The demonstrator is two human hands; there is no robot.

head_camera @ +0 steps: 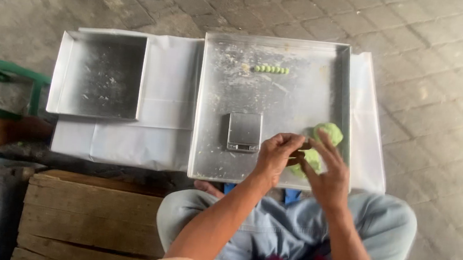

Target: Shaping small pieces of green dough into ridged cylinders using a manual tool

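Nearest, both forearms reaching forward over knees in pale blue trousers, meeting above the near right part of the large metal tray [212, 90]. Left hand [278, 157] curled, fingers pinched narrow around something small at the fingertips; too hidden to say whether a bit of dough sits inside. Right hand [328, 176] more open, fingers spread and pointing away, laid against the green dough lump [325, 138]. Lump lying by the tray's right edge, toward its near right corner, just beyond and under the right hand's fingers, long axis running roughly near to far; right hand nearer to it, left hand touching or almost touching its left side.

Just left of the left hand, a small silver digital scale [244, 131], close to the tray's near edge, pan bare.

Farther, near the tray's far edge, a short row of small green dough balls [271, 69], lined left to right, well apart from the hands.

Off to the left, a smaller metal tray [101, 73] on white paper sheeting [169, 86]; wooden pallet [92, 218] nearer left; brick paving [439, 80] all around.
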